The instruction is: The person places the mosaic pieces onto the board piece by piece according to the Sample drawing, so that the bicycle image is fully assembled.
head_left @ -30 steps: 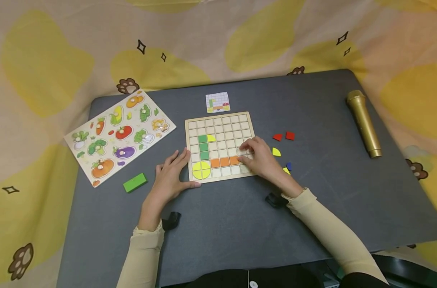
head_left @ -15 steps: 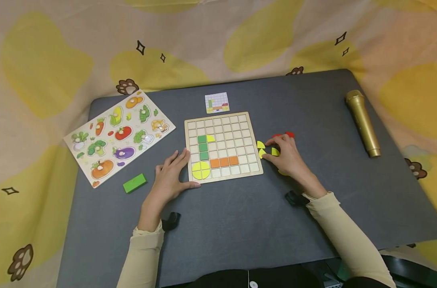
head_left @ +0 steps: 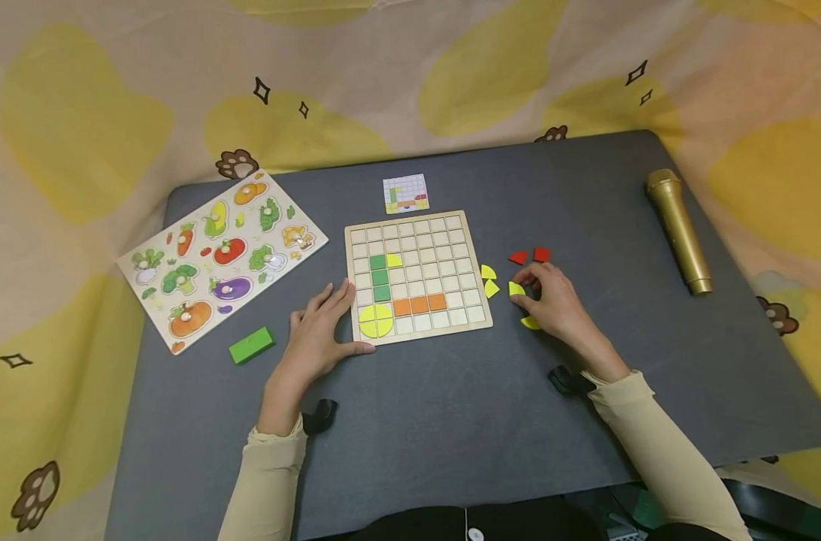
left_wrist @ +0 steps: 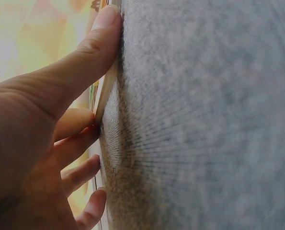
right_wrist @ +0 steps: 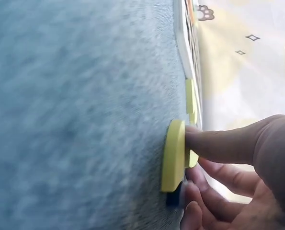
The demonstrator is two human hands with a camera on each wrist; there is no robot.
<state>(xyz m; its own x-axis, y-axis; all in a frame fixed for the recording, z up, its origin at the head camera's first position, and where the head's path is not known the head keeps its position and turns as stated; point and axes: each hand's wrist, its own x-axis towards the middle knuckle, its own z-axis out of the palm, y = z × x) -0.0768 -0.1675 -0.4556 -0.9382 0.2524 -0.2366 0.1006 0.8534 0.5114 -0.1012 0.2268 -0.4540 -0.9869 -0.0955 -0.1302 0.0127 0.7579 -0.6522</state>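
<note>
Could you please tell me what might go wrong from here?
The right hand, gripping one yellow piece, might nudge the other yellow piece lying close beside it. The left hand touches the edge of the grid board; if that hand slid, the board could shift and perhaps unsettle the orange pieces.

The board (head_left: pixel 427 255) lies on the surface (head_left: pixel 417 428), card (head_left: pixel 406 194) behind it, puzzle (head_left: pixel 204 272) left, pieces (head_left: pixel 488 272) right, microphone (head_left: pixel 679 233) farther right.
</note>
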